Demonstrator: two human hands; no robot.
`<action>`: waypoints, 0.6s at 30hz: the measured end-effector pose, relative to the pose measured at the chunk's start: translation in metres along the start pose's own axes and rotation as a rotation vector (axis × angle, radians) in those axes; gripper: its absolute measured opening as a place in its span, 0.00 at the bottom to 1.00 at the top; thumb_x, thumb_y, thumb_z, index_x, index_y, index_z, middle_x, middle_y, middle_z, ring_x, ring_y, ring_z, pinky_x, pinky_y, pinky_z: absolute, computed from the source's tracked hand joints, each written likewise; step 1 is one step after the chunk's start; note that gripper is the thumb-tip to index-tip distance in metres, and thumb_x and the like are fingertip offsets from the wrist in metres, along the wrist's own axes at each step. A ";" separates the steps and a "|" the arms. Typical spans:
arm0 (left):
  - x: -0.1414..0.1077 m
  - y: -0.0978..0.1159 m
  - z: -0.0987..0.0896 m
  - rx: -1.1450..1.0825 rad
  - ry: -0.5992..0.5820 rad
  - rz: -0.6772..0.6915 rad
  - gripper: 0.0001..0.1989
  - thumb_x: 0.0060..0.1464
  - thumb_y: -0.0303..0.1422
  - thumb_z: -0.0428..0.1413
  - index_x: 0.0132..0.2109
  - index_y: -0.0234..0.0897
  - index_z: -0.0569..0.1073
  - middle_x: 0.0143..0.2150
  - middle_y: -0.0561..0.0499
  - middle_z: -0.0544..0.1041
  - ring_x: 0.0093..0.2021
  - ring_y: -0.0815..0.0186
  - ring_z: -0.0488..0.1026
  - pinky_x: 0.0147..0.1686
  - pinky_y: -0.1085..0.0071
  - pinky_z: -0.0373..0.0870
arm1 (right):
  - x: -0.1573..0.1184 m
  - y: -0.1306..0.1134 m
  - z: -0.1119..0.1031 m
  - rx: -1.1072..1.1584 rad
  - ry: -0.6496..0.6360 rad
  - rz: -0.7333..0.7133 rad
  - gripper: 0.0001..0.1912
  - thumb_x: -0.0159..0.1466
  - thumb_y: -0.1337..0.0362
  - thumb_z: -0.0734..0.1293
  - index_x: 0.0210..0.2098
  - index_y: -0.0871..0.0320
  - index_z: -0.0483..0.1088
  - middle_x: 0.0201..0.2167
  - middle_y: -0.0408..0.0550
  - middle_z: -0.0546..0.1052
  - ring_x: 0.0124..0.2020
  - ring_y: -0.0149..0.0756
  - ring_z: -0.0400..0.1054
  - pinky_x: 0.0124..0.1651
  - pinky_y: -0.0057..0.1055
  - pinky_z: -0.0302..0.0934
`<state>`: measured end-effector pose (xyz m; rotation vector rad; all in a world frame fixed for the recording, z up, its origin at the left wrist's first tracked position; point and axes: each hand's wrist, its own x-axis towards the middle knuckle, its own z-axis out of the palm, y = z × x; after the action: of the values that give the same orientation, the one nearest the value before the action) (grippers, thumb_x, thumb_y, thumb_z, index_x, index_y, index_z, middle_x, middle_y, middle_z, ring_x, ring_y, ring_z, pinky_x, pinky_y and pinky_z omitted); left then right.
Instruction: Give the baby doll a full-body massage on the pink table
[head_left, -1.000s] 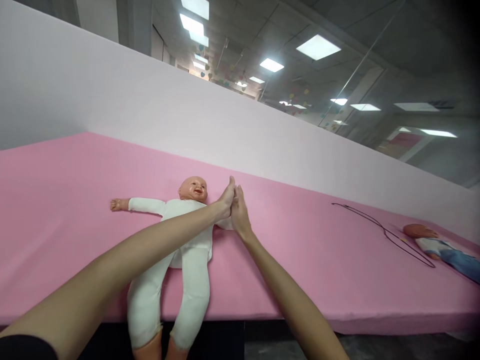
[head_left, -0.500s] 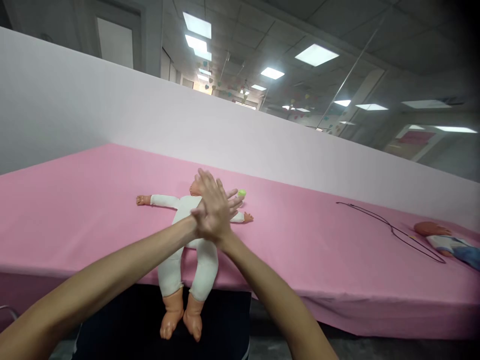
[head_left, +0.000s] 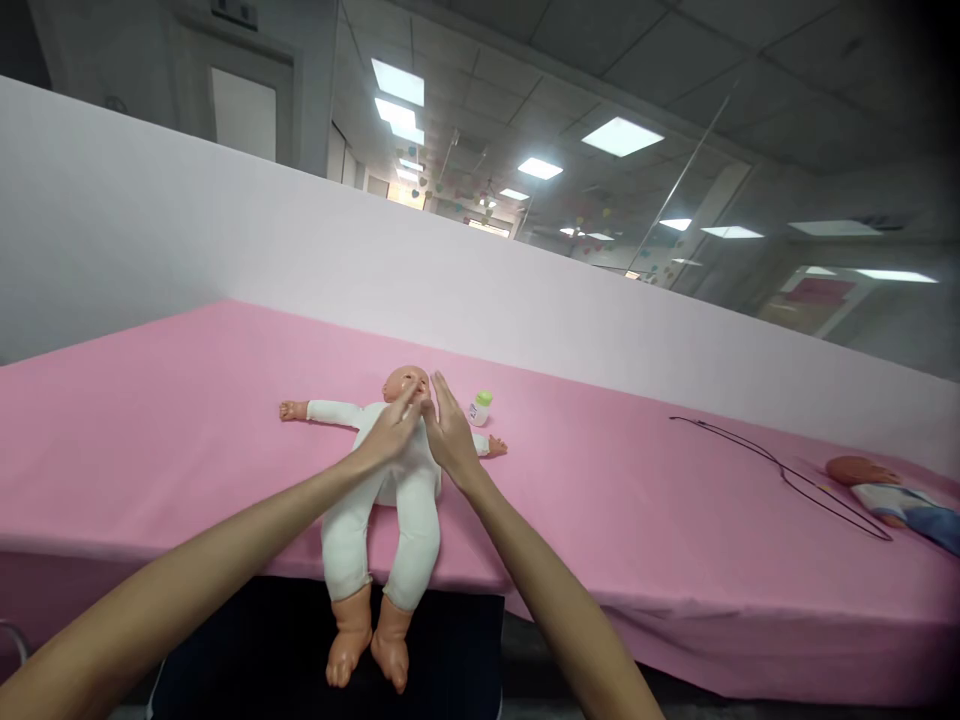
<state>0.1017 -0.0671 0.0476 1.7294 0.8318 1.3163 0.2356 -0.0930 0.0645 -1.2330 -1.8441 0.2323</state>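
Note:
A baby doll in a white suit (head_left: 418, 530) lies on its back on the pink-covered table (head_left: 600, 500), its bare feet hanging past the front edge. Above the doll's chest is my left hand (head_left: 391, 432), fingers stretched out and holding nothing. My right hand (head_left: 450, 432) faces it from the right, also empty with straight fingers. A small gap separates the two hands at the fingertips. Part of the doll's torso is hidden behind them. Just right of my right hand stands a small bottle with a green cap (head_left: 480, 408).
At the far right lies a second doll in white and blue (head_left: 896, 497). A thin black cord (head_left: 780, 465) loops on the cloth beside it. A low white wall (head_left: 360, 265) runs along the table's back, with glass above it.
My hands were pressed together and crossed over the doll; now they are apart, palms facing each other. The doll's face and the bottle have come into fuller view.

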 end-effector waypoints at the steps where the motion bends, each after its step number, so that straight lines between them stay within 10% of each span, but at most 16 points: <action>1: 0.001 -0.015 -0.011 0.106 0.009 0.013 0.34 0.70 0.54 0.46 0.73 0.40 0.64 0.76 0.42 0.62 0.78 0.52 0.54 0.76 0.55 0.49 | -0.001 0.020 0.002 -0.027 -0.034 0.053 0.44 0.74 0.34 0.50 0.76 0.56 0.55 0.77 0.55 0.57 0.78 0.50 0.47 0.78 0.52 0.43; 8: -0.004 -0.101 -0.067 0.715 -0.146 -0.043 0.33 0.71 0.48 0.40 0.70 0.31 0.66 0.75 0.36 0.63 0.77 0.49 0.55 0.75 0.48 0.49 | -0.036 0.101 0.018 -0.275 -0.152 0.059 0.37 0.76 0.41 0.49 0.69 0.62 0.63 0.69 0.64 0.69 0.71 0.55 0.62 0.74 0.53 0.50; 14: -0.013 -0.104 -0.091 1.097 0.083 0.035 0.30 0.69 0.47 0.47 0.66 0.31 0.72 0.73 0.30 0.65 0.76 0.39 0.55 0.71 0.40 0.49 | -0.042 0.113 0.006 -0.535 -0.046 0.201 0.33 0.76 0.46 0.53 0.62 0.66 0.70 0.65 0.72 0.71 0.70 0.64 0.60 0.73 0.61 0.46; 18: -0.002 -0.098 -0.085 0.931 0.101 0.023 0.33 0.71 0.48 0.41 0.70 0.29 0.68 0.76 0.31 0.59 0.78 0.41 0.50 0.73 0.42 0.48 | -0.034 0.107 0.011 -0.372 -0.046 0.262 0.42 0.75 0.39 0.49 0.69 0.68 0.65 0.72 0.70 0.63 0.77 0.65 0.48 0.75 0.64 0.40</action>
<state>0.0154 -0.0057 -0.0276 2.3652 1.6624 1.0930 0.3013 -0.0655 -0.0231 -1.7418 -1.8137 0.0598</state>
